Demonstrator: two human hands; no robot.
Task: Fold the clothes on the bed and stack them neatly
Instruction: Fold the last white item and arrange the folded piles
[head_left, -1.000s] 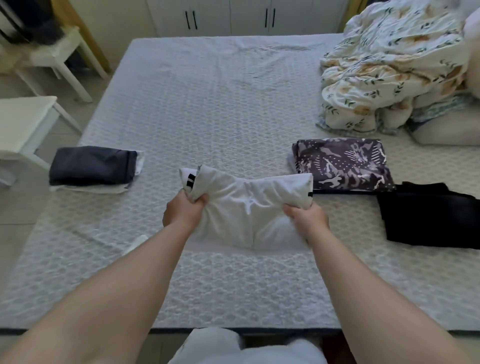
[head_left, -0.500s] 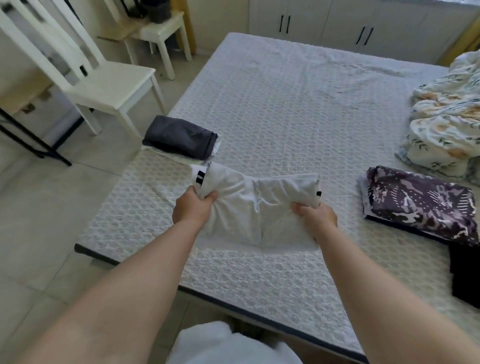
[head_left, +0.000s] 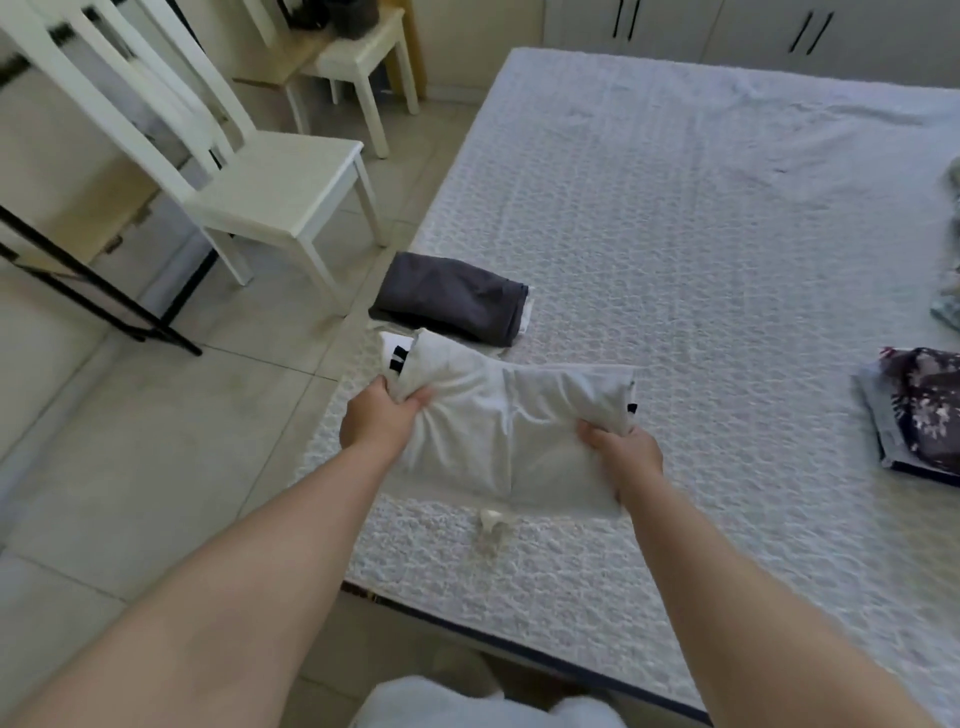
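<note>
— Are you reading any words, brands or numbers anywhere?

— No, you're seeing none. The folded white cotton garment (head_left: 498, 415) is showing only small black marks at its edges, too small to be read as letters.

A single head-worn camera looks forward and steeply down from the bed's (head_left: 675, 249) near edge, close above it, with the white chair (head_left: 270, 192) left of the bed.

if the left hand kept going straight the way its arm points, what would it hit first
Probably the folded dark grey garment, just past the white garment that the left hand grips. Depth is hard to judge, so it might pass above it.
</note>
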